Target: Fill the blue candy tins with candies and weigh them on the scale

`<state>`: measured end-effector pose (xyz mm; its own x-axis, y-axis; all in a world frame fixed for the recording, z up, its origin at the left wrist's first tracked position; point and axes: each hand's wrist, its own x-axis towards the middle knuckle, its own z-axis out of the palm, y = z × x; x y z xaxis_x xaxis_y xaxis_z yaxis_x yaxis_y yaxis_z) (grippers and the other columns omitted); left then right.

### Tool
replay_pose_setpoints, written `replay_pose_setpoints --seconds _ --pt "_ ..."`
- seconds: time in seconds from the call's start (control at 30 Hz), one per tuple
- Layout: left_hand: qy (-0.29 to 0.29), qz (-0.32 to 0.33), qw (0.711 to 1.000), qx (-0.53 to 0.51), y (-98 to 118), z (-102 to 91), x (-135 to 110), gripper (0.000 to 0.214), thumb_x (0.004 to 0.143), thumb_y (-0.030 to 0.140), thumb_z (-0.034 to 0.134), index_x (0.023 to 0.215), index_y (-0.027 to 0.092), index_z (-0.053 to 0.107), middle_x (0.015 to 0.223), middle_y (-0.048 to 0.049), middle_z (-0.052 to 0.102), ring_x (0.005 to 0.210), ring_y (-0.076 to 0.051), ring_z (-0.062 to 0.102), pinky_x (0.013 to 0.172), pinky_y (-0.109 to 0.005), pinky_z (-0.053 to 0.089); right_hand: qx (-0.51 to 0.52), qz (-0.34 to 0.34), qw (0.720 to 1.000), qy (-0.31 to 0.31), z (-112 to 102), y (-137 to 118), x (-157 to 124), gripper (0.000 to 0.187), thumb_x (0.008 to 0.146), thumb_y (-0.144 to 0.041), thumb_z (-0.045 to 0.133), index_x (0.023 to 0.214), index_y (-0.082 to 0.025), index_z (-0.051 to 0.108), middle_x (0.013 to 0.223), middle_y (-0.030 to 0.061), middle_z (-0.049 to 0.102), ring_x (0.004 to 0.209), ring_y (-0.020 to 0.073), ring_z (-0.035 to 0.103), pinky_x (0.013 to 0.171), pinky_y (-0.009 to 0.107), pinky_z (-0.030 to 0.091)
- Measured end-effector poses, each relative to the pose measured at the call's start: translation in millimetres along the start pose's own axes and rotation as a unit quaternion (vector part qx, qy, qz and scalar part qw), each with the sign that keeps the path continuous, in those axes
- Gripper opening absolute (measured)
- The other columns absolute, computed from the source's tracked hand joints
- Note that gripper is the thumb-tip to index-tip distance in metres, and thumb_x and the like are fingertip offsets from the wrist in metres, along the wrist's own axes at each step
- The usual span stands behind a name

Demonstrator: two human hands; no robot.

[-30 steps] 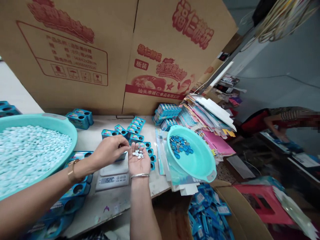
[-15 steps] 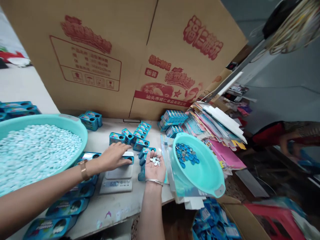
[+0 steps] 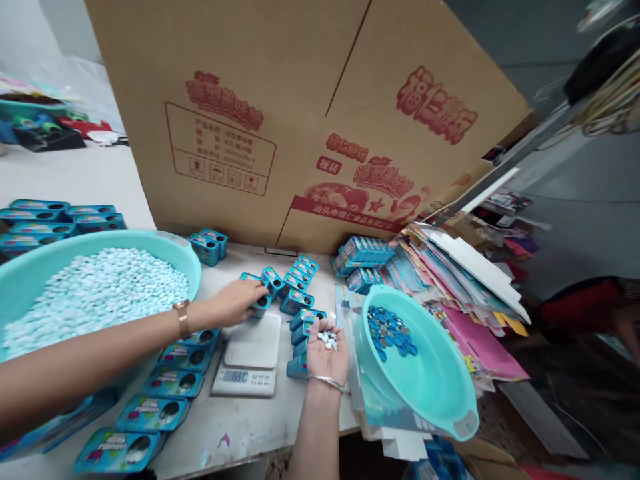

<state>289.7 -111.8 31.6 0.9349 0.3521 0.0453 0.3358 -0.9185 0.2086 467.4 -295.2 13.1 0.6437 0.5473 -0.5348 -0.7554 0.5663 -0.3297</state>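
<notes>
My left hand [image 3: 234, 303] is closed around a small blue candy box [image 3: 262, 305] with a round hole in its top, just behind the white digital scale [image 3: 253, 343]. The scale's pan is bare and its display is lit. Palm up, my right hand [image 3: 326, 362] cups several small white candies [image 3: 329, 339]. Beside its fingers stands a row of blue boxes [image 3: 303, 327]. More blue boxes [image 3: 299, 273] are grouped beyond the left hand. A turquoise basin [image 3: 175, 241] of pale candies sits at the left.
At the right, another turquoise basin [image 3: 430, 380] holds round blue caps [image 3: 390, 331]. A large cardboard carton [image 3: 300, 80] stands behind the table. Stacked printed cards [image 3: 465, 273] lie at the right. Filled boxes [image 3: 153, 411] line the front left.
My left hand has lifted the candy box off the scale and carried it back toward the other boxes. My right hand still holds the candies. The camera view has shifted left.
</notes>
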Motion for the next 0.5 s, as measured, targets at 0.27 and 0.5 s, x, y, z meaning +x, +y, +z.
replay_pose_setpoints --seconds 0.27,0.5 --pt "-0.008 0.010 0.999 0.035 -45 -2.5 26 0.035 0.074 0.010 0.057 0.107 0.017 0.055 0.107 -0.0101 0.058 0.097 -0.024 0.055 0.082 -0.033 0.044 -0.034 -0.028 0.999 -0.023 -10 -7 0 0.021 0.089 -0.019 0.049 0.069 -0.021 0.055 0.066 -0.0040 0.067 0.070 0.0083 0.070 0.082 0.030 0.061" --pt "0.035 -0.019 0.999 0.013 -36 2.2 41 0.041 0.075 0.023 0.069 0.112 0.015 0.054 0.113 -0.0120 0.056 0.108 -0.027 0.051 0.091 -0.036 0.043 -0.084 -0.044 0.994 -0.059 -8 1 -5 0.018 0.087 -0.017 0.051 0.071 -0.022 0.057 0.067 -0.0038 0.066 0.070 0.0097 0.069 0.078 0.031 0.062"
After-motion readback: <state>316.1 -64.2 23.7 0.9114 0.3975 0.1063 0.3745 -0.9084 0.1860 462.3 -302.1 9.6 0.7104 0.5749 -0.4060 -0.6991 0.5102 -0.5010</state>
